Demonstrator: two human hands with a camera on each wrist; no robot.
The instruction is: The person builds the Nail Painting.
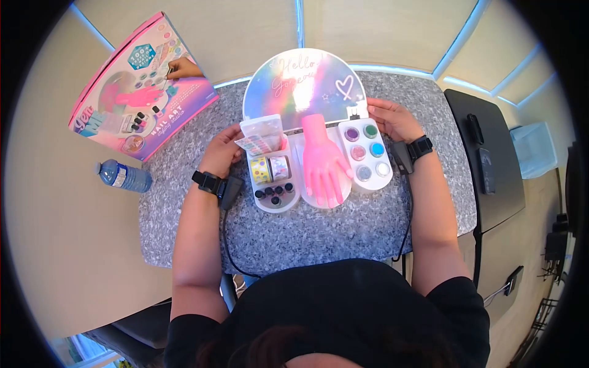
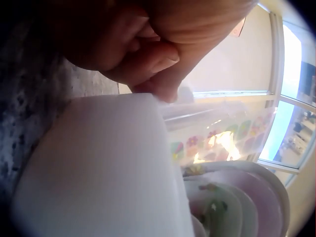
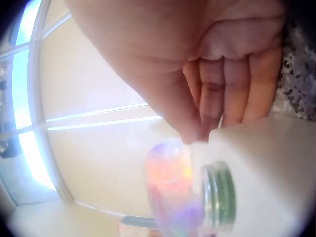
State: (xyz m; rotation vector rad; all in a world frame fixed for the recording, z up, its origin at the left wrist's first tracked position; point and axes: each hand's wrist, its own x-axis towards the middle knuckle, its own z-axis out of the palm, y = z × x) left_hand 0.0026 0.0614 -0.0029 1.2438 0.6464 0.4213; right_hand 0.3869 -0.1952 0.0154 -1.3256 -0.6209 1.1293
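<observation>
A white nail stand (image 1: 291,203) with a shiny round backboard (image 1: 265,92) holds a pink model hand (image 1: 322,159) at its centre. Sticker sheets (image 1: 261,136), two tape rolls (image 1: 261,170) and several black-capped bottles (image 1: 276,200) fill its left side; several glitter jars (image 1: 370,131) sit on the right. My left hand (image 1: 222,150) grips the stand's rear left edge, fingers curled beside its white wall (image 2: 108,163). At the rear right edge, my right hand (image 1: 397,122) pinches the stand between thumb and fingers, near the green jar (image 3: 219,197). Some fingertips are hidden behind it.
The stand is on a grey speckled table (image 1: 343,236). A pink nail art box (image 1: 144,92) stands at the back left, with a water bottle (image 1: 124,176) below it. Right of the table are a black surface (image 1: 500,147) with a remote (image 1: 486,170) and a clear bin (image 1: 532,150).
</observation>
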